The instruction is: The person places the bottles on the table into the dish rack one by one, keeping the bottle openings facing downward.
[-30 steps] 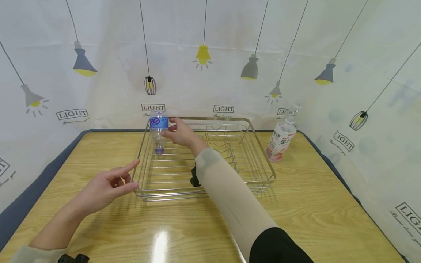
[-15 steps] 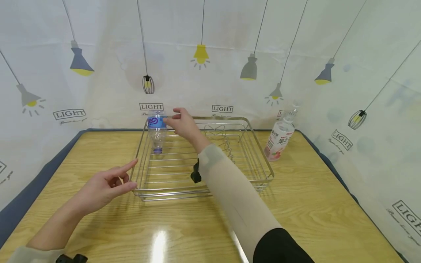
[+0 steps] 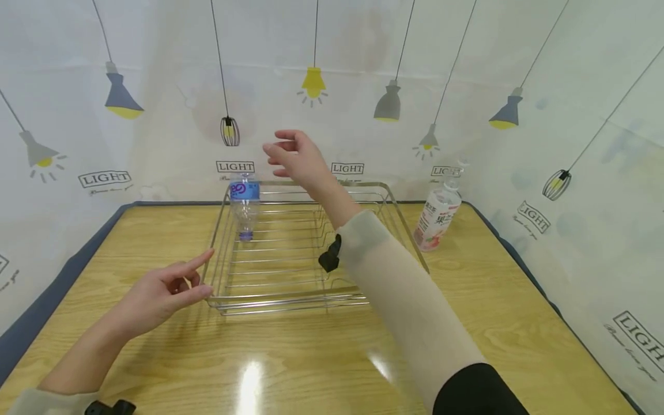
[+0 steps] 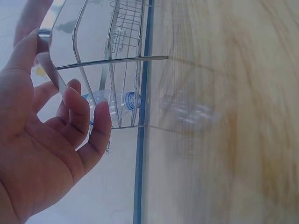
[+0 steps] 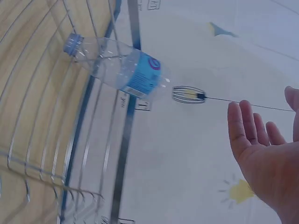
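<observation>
A clear water bottle with a blue label stands cap-down, leaning in the far left corner of a wire dish rack. My right hand hovers open above the rack's back rim, up and right of the bottle, holding nothing. In the right wrist view the bottle lies apart from the spread fingers. My left hand sits at the rack's front left corner, index finger out, fingers loosely bent at the rim. The left wrist view shows these fingers beside the rack's wires, with the bottle beyond.
A second bottle with a pink and white label stands on the wooden table, right of the rack. A rack of upright wire prongs fills the rack's right half. A printed white curtain walls in the table's back and sides.
My right hand let go of the blue-labelled bottle and rose up and to the right. The bottle stays leaning in the corner. The left hand has barely moved.
</observation>
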`<state>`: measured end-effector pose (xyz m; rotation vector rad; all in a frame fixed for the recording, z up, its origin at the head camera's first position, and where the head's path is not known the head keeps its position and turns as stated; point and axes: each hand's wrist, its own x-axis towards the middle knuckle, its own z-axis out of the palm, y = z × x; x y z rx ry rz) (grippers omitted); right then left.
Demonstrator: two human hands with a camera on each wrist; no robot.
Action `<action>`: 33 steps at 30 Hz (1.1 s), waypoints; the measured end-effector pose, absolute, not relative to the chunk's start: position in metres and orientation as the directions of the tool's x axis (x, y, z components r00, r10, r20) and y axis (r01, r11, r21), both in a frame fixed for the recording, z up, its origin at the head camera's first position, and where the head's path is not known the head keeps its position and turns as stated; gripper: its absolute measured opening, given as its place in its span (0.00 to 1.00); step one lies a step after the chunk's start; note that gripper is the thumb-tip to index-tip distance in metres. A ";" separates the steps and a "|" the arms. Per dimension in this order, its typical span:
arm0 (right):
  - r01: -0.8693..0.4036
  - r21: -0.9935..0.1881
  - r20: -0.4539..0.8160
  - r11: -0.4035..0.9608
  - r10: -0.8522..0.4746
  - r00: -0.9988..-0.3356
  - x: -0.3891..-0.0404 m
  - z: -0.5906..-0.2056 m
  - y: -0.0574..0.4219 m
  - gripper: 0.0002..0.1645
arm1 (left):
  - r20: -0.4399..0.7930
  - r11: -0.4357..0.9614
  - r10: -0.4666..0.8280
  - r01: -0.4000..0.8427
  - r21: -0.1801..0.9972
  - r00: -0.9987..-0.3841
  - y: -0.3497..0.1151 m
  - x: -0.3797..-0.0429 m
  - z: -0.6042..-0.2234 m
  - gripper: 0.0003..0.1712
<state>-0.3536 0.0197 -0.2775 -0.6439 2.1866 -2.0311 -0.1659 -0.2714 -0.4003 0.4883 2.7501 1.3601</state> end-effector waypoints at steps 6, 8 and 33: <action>-0.337 -0.941 0.291 0.040 -0.419 -0.860 -0.332 -0.257 0.057 0.30 | 0.102 0.572 0.284 0.254 0.780 -0.953 -0.273 -0.165 -0.399 0.39; -0.360 -0.930 0.295 0.070 -0.440 -0.849 -0.325 -0.256 0.073 0.29 | 0.099 0.578 0.281 0.251 0.777 -0.955 -0.273 -0.165 -0.399 0.39; -0.491 -0.860 0.450 0.136 -0.250 -0.857 -0.278 -0.293 0.290 0.23 | 0.080 0.606 0.278 0.239 0.759 -0.957 -0.272 -0.162 -0.395 0.39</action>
